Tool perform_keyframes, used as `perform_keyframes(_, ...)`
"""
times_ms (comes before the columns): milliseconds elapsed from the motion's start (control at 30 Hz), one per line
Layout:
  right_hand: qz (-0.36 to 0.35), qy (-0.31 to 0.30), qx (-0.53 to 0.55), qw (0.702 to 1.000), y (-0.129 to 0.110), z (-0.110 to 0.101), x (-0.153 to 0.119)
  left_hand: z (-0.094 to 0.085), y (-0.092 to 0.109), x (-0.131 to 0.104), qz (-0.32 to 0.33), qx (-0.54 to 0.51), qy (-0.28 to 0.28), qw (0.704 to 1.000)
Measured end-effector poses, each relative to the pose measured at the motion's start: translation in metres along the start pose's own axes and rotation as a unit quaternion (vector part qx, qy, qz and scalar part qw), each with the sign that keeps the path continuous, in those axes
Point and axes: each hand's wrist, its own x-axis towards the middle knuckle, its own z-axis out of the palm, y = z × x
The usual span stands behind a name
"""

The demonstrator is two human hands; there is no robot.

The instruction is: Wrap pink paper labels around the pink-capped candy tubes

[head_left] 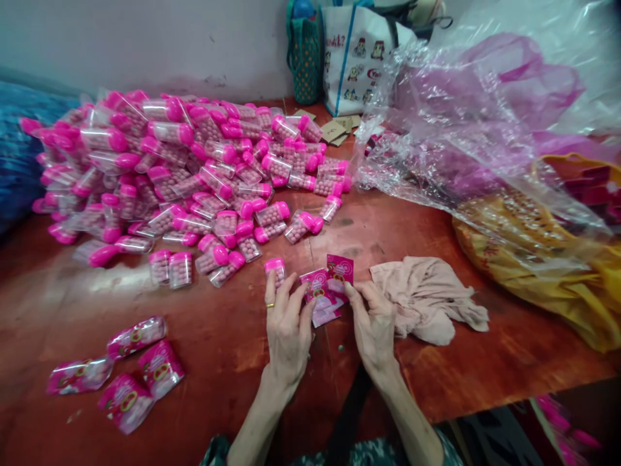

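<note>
Flat pink printed sleeves lie in a small stack in front of me. My left hand, with a ring on one finger, has its thumb and index finger at the stack's left edge. Its other fingertips reach a small clear jar of pink balls with a pink cap. One printed sleeve is pinched between the thumb and fingers of my right hand, raised slightly over the stack. Several sleeved jars lie at the left front of the table.
A large heap of pink-capped jars covers the back left of the red-brown table. Right of my hands lies a crumpled cloth. Clear plastic film, a yellow bag and a white printed bag stand beyond.
</note>
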Motion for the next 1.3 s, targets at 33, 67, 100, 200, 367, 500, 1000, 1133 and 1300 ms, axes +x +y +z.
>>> perform_keyframes(33,0.018,-0.020,0.021,0.999,-0.002,-0.001,0.000,-0.002,0.002,0.001,-0.023,-0.036,0.014,0.999)
perform_keyframes(67,0.034,-0.049,0.043,0.997,-0.004,-0.003,0.000,-0.005,0.004,0.003,-0.060,-0.083,0.022,0.994)
perform_keyframes(100,0.049,-0.084,0.064,0.993,-0.007,-0.005,-0.001,-0.007,0.007,0.006,-0.110,-0.146,0.022,0.983)
perform_keyframes(200,0.059,-0.183,0.107,0.976,-0.015,-0.010,-0.003,-0.012,0.014,0.017,-0.297,-0.388,-0.030,0.872)
perform_keyframes(367,0.040,-0.243,0.112,0.963,-0.025,-0.013,-0.008,-0.013,0.019,0.029,-0.449,-0.546,-0.035,0.706)
perform_keyframes(500,0.051,-0.209,0.119,0.969,-0.029,-0.005,-0.012,-0.013,0.020,0.025,-0.421,-0.538,0.011,0.730)
perform_keyframes(1000,-0.138,-0.069,-0.013,0.988,-0.026,0.019,-0.023,-0.012,0.022,0.016,-0.442,-0.575,0.041,0.688)
perform_keyframes(1133,-0.166,-0.069,-0.041,0.983,-0.029,0.022,-0.024,-0.012,0.020,0.015,-0.475,-0.575,0.032,0.665)
perform_keyframes(1300,-0.098,-0.108,0.001,0.989,-0.033,0.017,-0.023,-0.016,0.022,0.015,-0.457,-0.561,0.054,0.688)
